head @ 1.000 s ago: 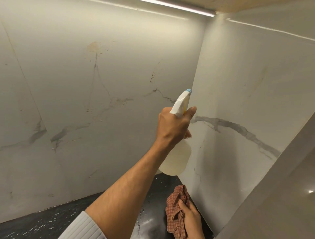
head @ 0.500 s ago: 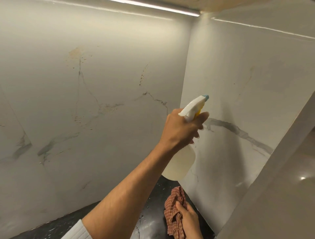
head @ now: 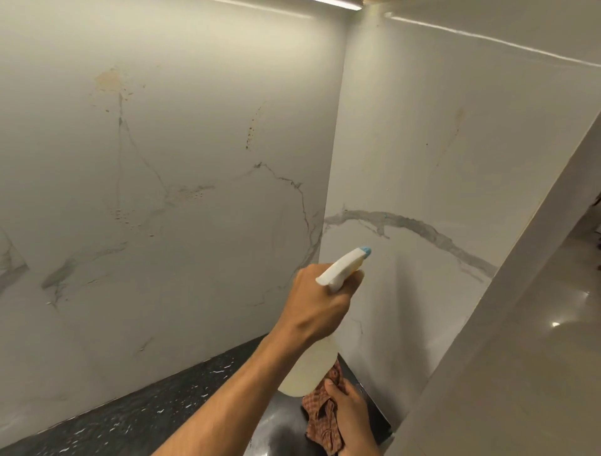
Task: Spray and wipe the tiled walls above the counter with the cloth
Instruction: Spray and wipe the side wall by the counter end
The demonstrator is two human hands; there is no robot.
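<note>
My left hand [head: 318,302] grips a white spray bottle [head: 309,367] by its neck, with fingers round the trigger. Its blue-tipped nozzle [head: 366,251] points at the right marble-look tiled wall [head: 422,146], close to the corner. Low at the bottom, my right hand [head: 351,413] holds a crumpled red checked cloth [head: 320,420] just above the black counter [head: 146,420]. The back tiled wall [head: 195,260] carries a brownish stain [head: 109,79] with drip marks and dark specks [head: 250,133]. The bottle's body hides part of the cloth.
A light strip [head: 338,2] runs along the top above the back wall. A pale slanted panel [head: 520,325] closes the space on the right. The speckled black counter runs along the foot of both walls.
My left hand has carried the bottle rightward from the corner and lowered it in front of the right wall. The cloth hand has stayed low by the counter.
</note>
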